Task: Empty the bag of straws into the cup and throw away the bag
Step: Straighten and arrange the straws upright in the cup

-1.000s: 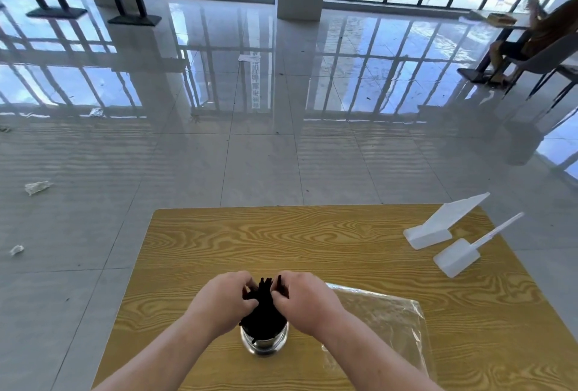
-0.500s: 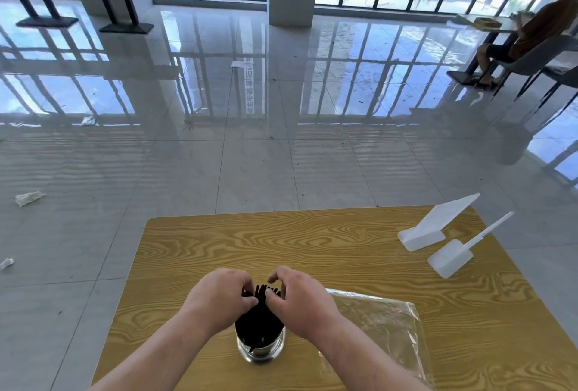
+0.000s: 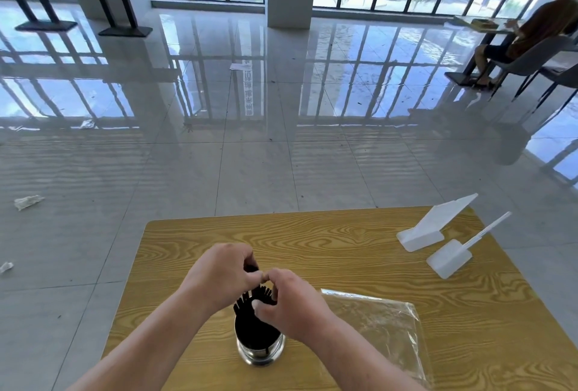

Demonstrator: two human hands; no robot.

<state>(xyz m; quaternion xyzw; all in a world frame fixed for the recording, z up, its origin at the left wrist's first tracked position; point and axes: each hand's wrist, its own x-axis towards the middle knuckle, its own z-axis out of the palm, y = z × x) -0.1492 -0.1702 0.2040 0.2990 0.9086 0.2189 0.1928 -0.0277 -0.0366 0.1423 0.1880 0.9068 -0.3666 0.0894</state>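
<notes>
A bundle of black straws (image 3: 250,318) stands upright in a shiny metal cup (image 3: 261,351) near the front of the wooden table (image 3: 344,243). My left hand (image 3: 222,275) curls over the straw tops from the left, fingers pinching some of them. My right hand (image 3: 287,303) presses against the straw tops from the right, its fingertips meeting those of the left hand. The empty clear plastic bag (image 3: 378,325) lies flat on the table just right of the cup, partly under my right forearm.
Two white plastic sign holders (image 3: 428,228) (image 3: 453,256) stand at the table's back right. Crumpled scraps of paper (image 3: 28,201) lie on the tiled floor to the left. A person sits at another table far right (image 3: 531,33).
Both hands have risen a little and closed together over the straw tops; the straws now fan out more. The cup and bag have not moved.
</notes>
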